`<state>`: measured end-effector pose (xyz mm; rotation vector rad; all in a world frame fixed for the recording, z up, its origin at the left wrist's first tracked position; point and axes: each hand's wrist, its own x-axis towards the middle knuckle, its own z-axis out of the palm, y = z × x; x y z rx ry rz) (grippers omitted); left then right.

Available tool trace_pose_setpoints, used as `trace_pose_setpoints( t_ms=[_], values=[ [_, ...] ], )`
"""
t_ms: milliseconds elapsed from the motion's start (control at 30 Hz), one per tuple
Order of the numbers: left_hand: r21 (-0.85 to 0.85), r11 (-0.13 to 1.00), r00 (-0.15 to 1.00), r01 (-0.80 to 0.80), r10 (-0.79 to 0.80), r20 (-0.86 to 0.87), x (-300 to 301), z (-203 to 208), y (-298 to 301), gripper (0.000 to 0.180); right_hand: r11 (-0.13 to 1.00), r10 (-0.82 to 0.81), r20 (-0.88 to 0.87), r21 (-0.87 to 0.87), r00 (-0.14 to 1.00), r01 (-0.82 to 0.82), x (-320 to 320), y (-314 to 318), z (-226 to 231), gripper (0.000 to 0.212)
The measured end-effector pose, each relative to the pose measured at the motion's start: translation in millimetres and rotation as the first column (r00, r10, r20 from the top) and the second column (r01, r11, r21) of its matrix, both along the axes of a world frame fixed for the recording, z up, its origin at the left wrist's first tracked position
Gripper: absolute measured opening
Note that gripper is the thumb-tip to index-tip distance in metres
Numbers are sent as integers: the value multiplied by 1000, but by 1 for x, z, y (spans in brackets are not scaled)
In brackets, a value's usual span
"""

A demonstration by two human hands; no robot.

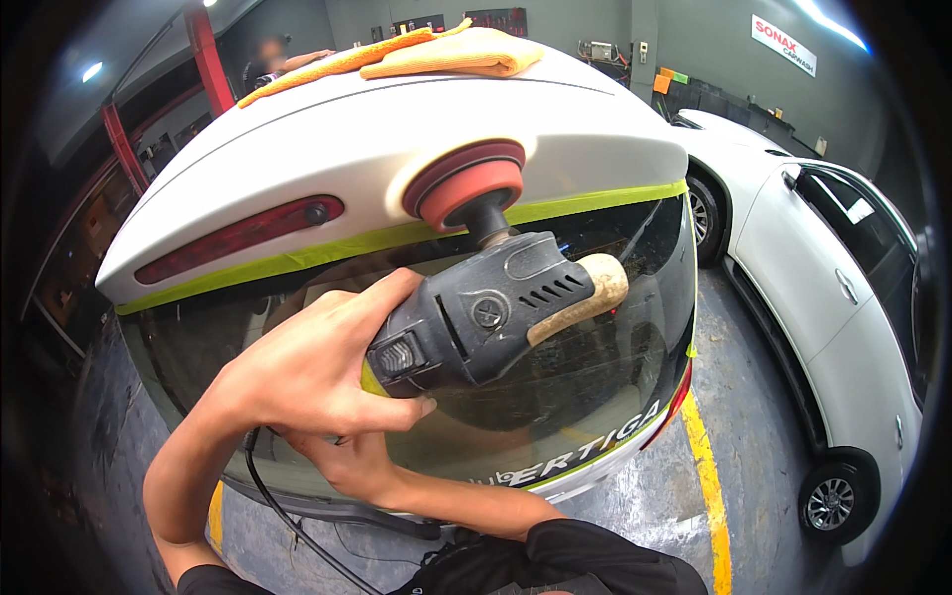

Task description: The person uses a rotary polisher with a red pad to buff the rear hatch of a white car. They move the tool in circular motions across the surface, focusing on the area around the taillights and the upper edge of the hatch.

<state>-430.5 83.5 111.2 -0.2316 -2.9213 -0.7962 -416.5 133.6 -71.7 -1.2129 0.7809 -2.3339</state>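
Note:
A black electric polisher hangs over the rear window, tilted up so its red pad meets the white spoiler of a car. My left hand is wrapped round the polisher's body, thumb along the lower side. Below it, my right hand is closed at the machine's rear end; its fingers are partly hidden by my left hand. From that end a black cord runs down. Green masking tape lines the spoiler's lower edge, below the red brake light.
Orange cloths lie on the roof. The dark rear window is under the polisher. A second white car stands at right, beyond a yellow floor line. Another person is at the far left, near red posts.

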Motion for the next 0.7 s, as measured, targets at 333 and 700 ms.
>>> trace_pose_setpoints(
  t_ms=[333, 700],
  values=[
    [57, 992, 994, -112, 113, -11, 38, -3, -5, 75, 996, 90, 4, -6, 996, -90, 32, -16, -16, 41],
    [21, 1000, 1000, -18, 17, 22, -1, -10, 2, 76, 999, -39, 73, -5, 997, 39, 0, 5, -10, 19]
  ],
)
